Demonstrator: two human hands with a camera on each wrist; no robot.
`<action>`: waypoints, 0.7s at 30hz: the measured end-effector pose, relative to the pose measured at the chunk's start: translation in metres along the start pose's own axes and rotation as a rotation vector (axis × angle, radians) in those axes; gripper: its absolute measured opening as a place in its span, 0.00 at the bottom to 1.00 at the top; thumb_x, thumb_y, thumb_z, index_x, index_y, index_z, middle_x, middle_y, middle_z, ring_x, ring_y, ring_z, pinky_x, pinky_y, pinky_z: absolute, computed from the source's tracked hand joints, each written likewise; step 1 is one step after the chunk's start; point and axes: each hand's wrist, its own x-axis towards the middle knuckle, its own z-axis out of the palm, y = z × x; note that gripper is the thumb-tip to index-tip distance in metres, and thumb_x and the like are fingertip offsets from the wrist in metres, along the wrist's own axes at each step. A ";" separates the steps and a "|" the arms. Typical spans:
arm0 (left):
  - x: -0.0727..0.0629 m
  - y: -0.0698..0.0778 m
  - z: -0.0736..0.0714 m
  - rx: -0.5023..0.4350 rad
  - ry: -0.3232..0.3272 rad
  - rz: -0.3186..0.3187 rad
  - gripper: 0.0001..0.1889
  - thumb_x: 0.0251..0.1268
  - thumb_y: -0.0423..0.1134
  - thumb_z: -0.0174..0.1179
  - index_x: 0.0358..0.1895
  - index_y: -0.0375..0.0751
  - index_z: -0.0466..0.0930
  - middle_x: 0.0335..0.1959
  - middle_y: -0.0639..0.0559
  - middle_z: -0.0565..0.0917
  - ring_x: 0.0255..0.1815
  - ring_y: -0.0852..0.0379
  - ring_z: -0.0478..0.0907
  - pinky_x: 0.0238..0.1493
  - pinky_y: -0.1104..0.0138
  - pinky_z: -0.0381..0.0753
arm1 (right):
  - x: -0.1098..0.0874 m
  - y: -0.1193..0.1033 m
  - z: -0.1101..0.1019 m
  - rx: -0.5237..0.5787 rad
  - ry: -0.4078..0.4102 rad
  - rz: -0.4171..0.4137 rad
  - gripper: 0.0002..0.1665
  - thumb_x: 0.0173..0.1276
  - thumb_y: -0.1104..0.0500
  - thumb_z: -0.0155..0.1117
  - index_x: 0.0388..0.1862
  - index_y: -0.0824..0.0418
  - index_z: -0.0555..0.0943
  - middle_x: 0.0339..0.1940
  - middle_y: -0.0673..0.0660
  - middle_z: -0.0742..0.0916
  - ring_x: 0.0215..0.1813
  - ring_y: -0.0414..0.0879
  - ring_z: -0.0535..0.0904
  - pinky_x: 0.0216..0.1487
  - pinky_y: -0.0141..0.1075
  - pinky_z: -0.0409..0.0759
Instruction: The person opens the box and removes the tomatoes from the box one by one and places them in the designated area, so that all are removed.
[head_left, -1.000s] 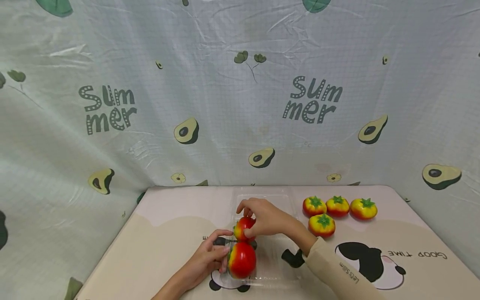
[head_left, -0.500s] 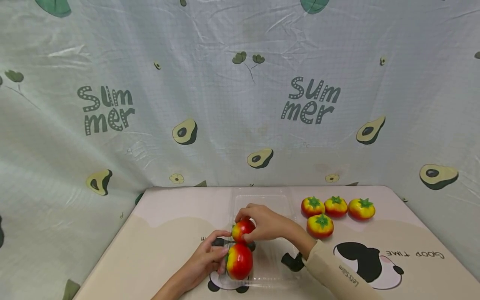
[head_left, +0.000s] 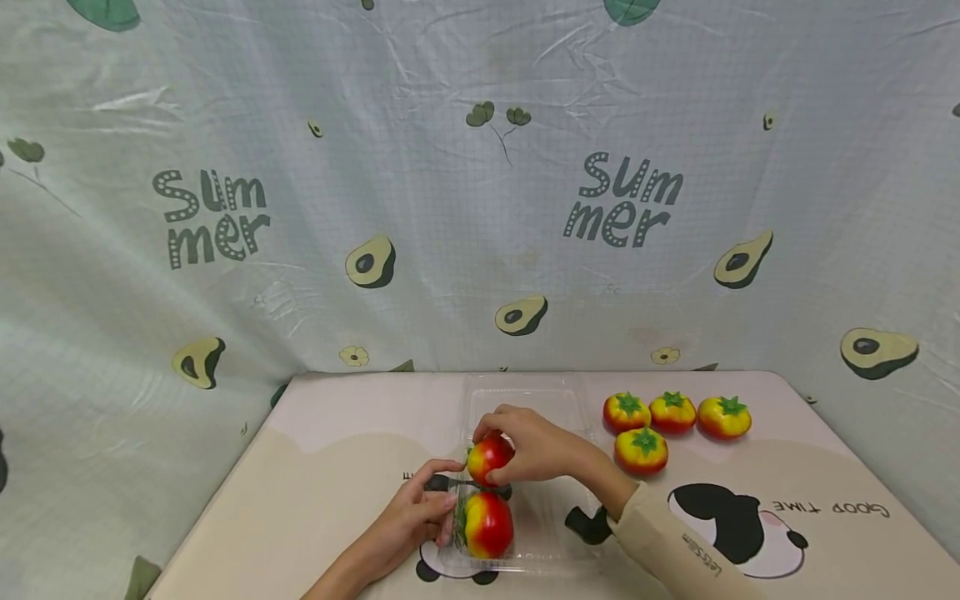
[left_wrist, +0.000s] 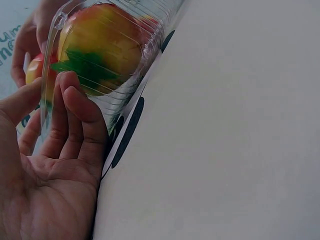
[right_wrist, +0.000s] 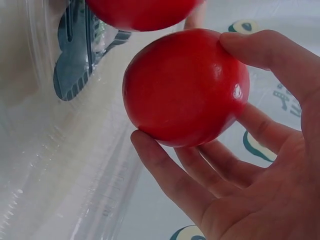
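Observation:
My left hand (head_left: 415,514) pinches the left rim of a clear plastic box (head_left: 555,560), its fingertips against the outer wall in the left wrist view. Inside, close to that wall, lies a red-and-yellow toy tomato (head_left: 489,525), its green leaf star turned toward the left hand. Just beyond it my right hand (head_left: 536,446) holds a second toy tomato (right_wrist: 185,87) between thumb and fingers. That tomato also lies on its side, its green end facing left at the box wall.
Several more toy tomatoes (head_left: 642,452) stand leaf side up, right of the box. The box's clear lid (head_left: 525,390) lies folded back at the far side. Behind the table (head_left: 337,433) hangs a printed curtain (head_left: 450,208).
The nearer tomato has rolled a little to the right, showing more yellow, and a small gap separates the two tomatoes. The right hand has come slightly nearer with its tomato. The left hand stays put.

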 end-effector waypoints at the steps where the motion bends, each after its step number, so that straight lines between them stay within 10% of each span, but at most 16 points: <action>1: 0.000 0.000 0.000 -0.001 -0.001 0.000 0.25 0.83 0.40 0.49 0.75 0.43 0.55 0.26 0.58 0.83 0.27 0.61 0.77 0.39 0.71 0.83 | 0.000 0.000 0.000 0.001 0.002 -0.004 0.25 0.56 0.57 0.80 0.54 0.51 0.83 0.52 0.52 0.84 0.52 0.44 0.80 0.51 0.37 0.88; 21: -0.001 0.002 0.002 0.003 0.003 -0.003 0.31 0.82 0.42 0.51 0.78 0.37 0.49 0.26 0.58 0.82 0.27 0.61 0.76 0.38 0.71 0.82 | -0.008 0.004 -0.007 0.033 0.044 -0.037 0.29 0.57 0.58 0.78 0.57 0.50 0.79 0.54 0.50 0.85 0.53 0.43 0.80 0.53 0.36 0.87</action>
